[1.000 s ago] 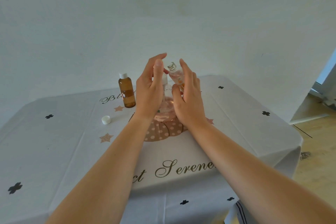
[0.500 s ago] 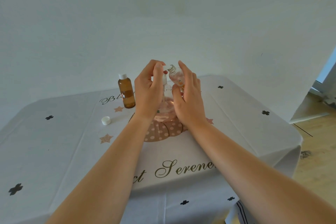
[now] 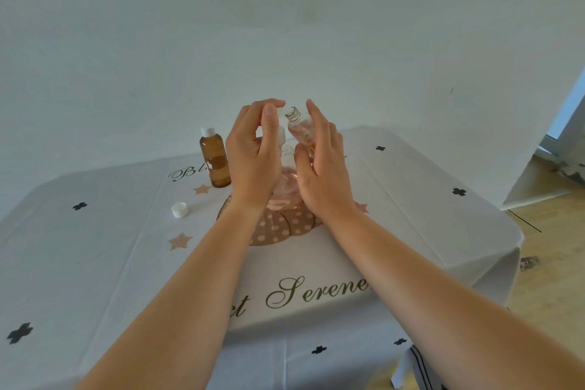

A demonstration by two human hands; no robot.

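Observation:
My right hand (image 3: pixel 323 174) grips a small clear bottle (image 3: pixel 302 130) above the table. The bottle leans to the left and its threaded neck has no cap on it. My left hand (image 3: pixel 253 155) is raised beside it, thumb upright, with the fingers arched over towards the bottle's mouth. I see nothing held in the left hand. Between and behind my hands a larger clear bottle (image 3: pixel 286 180) with pinkish contents and a white cap stands on the table, mostly hidden.
An amber bottle (image 3: pixel 215 161) with a white cap stands to the left of my hands. A loose white cap (image 3: pixel 179 209) lies on the white printed tablecloth (image 3: pixel 95 247). A white wall rises behind the table. Wooden floor (image 3: pixel 544 279) shows to the right.
My left fingers, straight a second ago, have bent over towards the small bottle's mouth. The right hand and its bottle have barely moved.

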